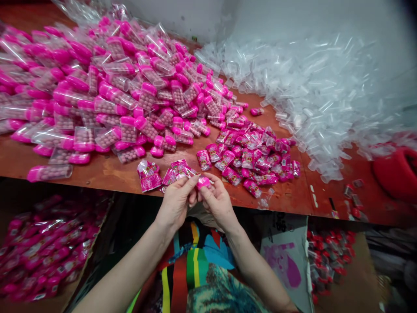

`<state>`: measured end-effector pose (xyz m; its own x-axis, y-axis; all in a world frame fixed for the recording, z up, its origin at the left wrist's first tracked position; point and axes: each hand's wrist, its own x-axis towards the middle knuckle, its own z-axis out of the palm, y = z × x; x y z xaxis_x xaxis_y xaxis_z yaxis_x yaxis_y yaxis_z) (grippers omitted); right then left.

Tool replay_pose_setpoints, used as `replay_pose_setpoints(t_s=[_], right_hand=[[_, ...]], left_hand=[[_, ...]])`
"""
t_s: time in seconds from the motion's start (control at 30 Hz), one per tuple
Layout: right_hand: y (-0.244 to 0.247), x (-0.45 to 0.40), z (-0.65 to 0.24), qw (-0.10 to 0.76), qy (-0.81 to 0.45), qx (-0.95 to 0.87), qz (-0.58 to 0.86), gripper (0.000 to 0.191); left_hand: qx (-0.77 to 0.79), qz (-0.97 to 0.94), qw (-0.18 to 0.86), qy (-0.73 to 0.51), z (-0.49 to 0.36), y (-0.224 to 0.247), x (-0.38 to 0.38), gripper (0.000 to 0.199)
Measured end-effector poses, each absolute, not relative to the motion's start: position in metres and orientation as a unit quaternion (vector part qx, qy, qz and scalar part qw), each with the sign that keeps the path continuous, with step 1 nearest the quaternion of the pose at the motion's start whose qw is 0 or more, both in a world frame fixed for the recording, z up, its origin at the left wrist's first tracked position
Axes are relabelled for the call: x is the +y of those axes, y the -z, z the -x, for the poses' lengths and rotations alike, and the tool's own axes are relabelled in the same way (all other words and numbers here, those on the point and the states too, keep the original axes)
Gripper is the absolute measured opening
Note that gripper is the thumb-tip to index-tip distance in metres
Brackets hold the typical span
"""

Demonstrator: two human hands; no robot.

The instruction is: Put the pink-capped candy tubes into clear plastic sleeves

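Both hands meet just over the table's front edge. My right hand (pixel 217 199) is closed round a small container with a bright pink cap (pixel 203 182); fingers hide most of its body. Pinched at the fingertips, my left hand (pixel 178 198) holds what looks like a clear and pink printed wrapper (pixel 191 172), close against the cap. Flat pink printed wrappers (pixel 149 175) lie just left of and behind the hands. Beyond the right hand is a pile of small containers in pink printed wrappers (pixel 249 154).
A large heap of clear, pink-capped containers with pink balls (pixel 130 93) covers the table's left. Clear empty plastic tubes (pixel 312 95) are heaped at the right, near a red round container (pixel 395 171). Below stand boxes of wrapped pink containers (pixel 48 248) and red-capped pieces (pixel 329 256).
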<state>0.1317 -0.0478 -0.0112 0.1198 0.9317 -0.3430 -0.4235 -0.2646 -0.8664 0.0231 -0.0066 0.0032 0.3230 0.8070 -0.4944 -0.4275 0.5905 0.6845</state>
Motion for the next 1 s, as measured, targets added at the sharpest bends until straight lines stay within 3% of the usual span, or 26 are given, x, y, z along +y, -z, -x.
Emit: replay_pose_setpoints(t_s=[0.27, 0.47, 0.73, 0.8, 0.9, 1.0], right_hand=[[0.013, -0.053, -0.146, 0.453, -0.487, -0.467, 0.583, 0.036], [0.014, -0.061, -0.143, 0.520, -0.580, -0.367, 0.508, 0.046], [0.010, -0.063, -0.143, 0.494, -0.724, -0.258, 0.407, 0.054], [0.014, -0.063, -0.143, 0.487, -0.672, -0.314, 0.460, 0.053], [0.021, -0.064, -0.143, 0.454, -0.486, -0.467, 0.583, 0.057], [0.026, -0.064, -0.141, 0.423, -0.410, -0.531, 0.610, 0.059]], left_hand=[[0.396, -0.197, 0.845, -0.300, -0.020, 0.001, -0.004, 0.031], [0.375, -0.198, 0.845, -0.325, -0.015, -0.003, 0.000, 0.036], [0.377, -0.270, 0.840, -0.283, -0.010, -0.003, 0.001, 0.039], [0.373, -0.278, 0.838, -0.284, -0.010, -0.001, 0.002, 0.043], [0.383, -0.254, 0.837, -0.296, -0.012, 0.004, 0.002, 0.049], [0.396, -0.203, 0.841, -0.306, -0.014, 0.006, 0.000, 0.039]])
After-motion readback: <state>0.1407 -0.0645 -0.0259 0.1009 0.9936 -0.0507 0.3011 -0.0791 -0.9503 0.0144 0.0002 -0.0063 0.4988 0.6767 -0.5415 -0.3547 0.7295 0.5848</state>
